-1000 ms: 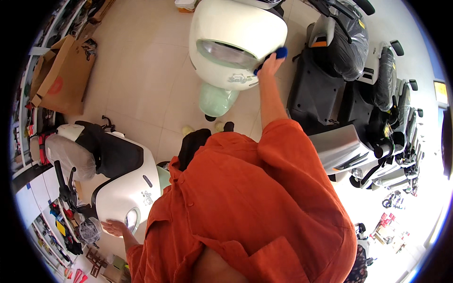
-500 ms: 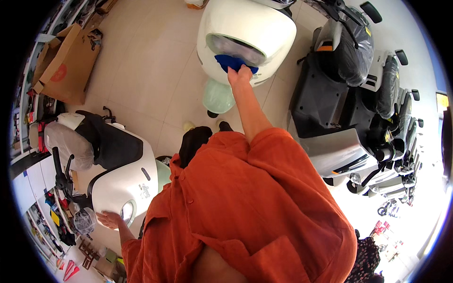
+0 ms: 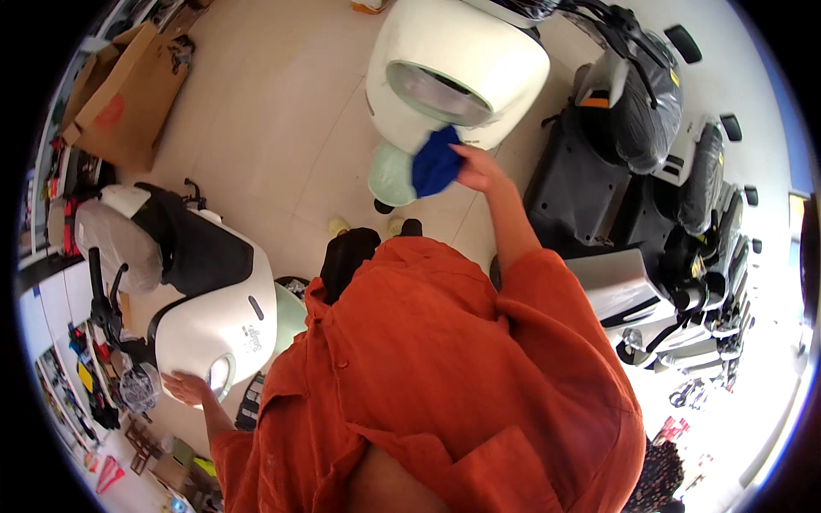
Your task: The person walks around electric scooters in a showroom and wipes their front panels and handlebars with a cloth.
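My right hand point(image 3: 481, 168) pinches the edge of a blue cloth point(image 3: 437, 162). The cloth hangs in front of the cream-white scooter point(image 3: 462, 43) ahead, overlapping its pale green front fender point(image 3: 391, 177) in view; whether it touches the scooter I cannot tell. Above the cloth is the scooter's oval front recess point(image 3: 436, 91), rimmed in pale green. Low on the left, my left hand point(image 3: 186, 387) lies flat with fingers stretched out on the front of a second white scooter point(image 3: 214, 329), beside its round headlight point(image 3: 221, 374).
Dark and grey scooters point(image 3: 581, 192) stand in a row along the right, some seats wrapped in plastic. A large cardboard box point(image 3: 132, 103) sits at the far left, near shelves of goods. Beige tiled floor point(image 3: 282, 94) lies between the scooters.
My right hand has drawn the blue cloth back from the scooter's front, down and to the right, and the cloth now hangs spread out. My left hand stays on the second scooter.
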Action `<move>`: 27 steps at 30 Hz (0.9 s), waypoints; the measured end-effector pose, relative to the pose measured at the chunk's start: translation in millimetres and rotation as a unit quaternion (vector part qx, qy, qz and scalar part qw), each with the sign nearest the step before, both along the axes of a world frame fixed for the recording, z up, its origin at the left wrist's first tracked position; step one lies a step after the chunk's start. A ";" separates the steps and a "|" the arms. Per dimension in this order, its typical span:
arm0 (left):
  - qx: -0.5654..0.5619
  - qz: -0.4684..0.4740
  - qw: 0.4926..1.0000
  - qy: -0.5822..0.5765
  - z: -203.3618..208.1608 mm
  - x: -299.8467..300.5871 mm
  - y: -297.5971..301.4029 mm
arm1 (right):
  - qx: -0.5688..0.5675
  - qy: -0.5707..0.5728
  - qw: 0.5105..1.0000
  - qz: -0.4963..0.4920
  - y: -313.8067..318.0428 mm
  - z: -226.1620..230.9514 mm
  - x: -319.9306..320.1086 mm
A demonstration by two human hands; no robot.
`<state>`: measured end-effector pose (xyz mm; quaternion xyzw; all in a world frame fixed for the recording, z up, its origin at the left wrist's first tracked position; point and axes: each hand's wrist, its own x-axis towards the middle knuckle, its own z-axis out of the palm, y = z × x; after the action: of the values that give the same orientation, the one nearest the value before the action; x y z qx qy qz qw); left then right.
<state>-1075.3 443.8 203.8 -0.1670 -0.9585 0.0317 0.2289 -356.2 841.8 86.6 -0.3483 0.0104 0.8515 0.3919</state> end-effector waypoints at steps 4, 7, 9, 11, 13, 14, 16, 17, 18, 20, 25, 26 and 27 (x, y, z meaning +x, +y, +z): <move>0.004 0.012 1.000 -0.004 0.4 4.4 4.0 | -0.162 -0.212 0.918 -0.294 -12.4 -58.2 87.1; 0.012 0.003 0.999 -0.029 4.9 10.3 15.6 | -0.127 -0.260 0.869 -0.401 9.5 -72.3 120.1; 0.008 0.012 0.999 -0.036 4.3 11.5 13.2 | -0.089 -0.312 0.862 -0.388 34.6 -75.1 107.9; 0.019 -0.018 0.999 -0.032 -1.3 -2.4 7.7 | 0.007 -0.428 0.826 -0.366 52.9 -81.5 73.0; 0.011 -0.006 1.000 -0.024 -5.7 -4.0 -10.7 | -0.065 -0.425 0.808 -0.403 53.4 -33.4 6.1; 0.008 -0.016 1.000 -0.018 -10.0 -6.3 -11.8 | -0.132 -0.391 0.797 -0.441 54.4 -24.4 -13.8; 0.027 -0.036 0.999 -0.012 -12.3 -10.1 -9.2 | -0.205 -0.332 0.834 -0.391 54.0 -67.4 -26.6; 0.029 -0.016 0.999 -0.015 -8.5 3.6 10.0 | -0.218 -0.335 0.854 -0.334 52.6 -90.0 -28.5; 0.032 -0.035 0.999 0.012 -12.2 -8.7 -7.3 | -0.225 -0.333 0.878 -0.261 53.9 -111.1 -38.5; 0.014 -0.038 0.998 0.037 -14.4 -11.0 -14.2 | -0.246 -0.292 0.903 -0.195 68.2 -132.1 -60.1; 0.033 -0.037 0.999 0.019 -7.7 5.1 15.3 | -0.357 0.102 0.840 -0.395 162.4 -166.5 -100.0; 0.040 -0.034 0.999 0.012 -5.5 9.8 14.4 | -0.374 0.168 0.822 -0.394 178.1 -152.7 -111.9; 0.044 -0.035 0.998 0.002 -3.5 12.6 13.6 | -0.393 0.232 0.800 -0.389 194.1 -135.7 -123.4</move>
<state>-1062.6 457.4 200.3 -0.1899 -0.9521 -0.0181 0.2389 -479.6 1035.9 -49.1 -0.2311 0.5693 0.6056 0.5057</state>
